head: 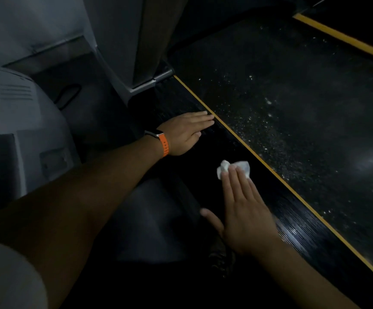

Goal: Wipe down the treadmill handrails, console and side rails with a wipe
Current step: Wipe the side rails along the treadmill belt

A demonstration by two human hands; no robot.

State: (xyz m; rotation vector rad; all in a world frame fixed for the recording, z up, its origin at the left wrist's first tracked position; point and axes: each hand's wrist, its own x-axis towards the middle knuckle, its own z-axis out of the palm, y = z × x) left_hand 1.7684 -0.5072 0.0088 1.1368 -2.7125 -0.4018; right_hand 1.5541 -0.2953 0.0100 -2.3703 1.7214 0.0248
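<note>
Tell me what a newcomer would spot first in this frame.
The white crumpled wipe stands out in the dark, pressed under the flat fingers of the right hand on the black ribbed side rail, centre frame. Above it the left hand lies flat on the same rail, an orange watch strap at its wrist. A yellow stripe runs diagonally alongside, edging a belt flecked with white.

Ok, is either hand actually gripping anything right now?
No. The right hand presses the wipe onto the side rail under flat fingers; the left hand rests open on the rail.
</note>
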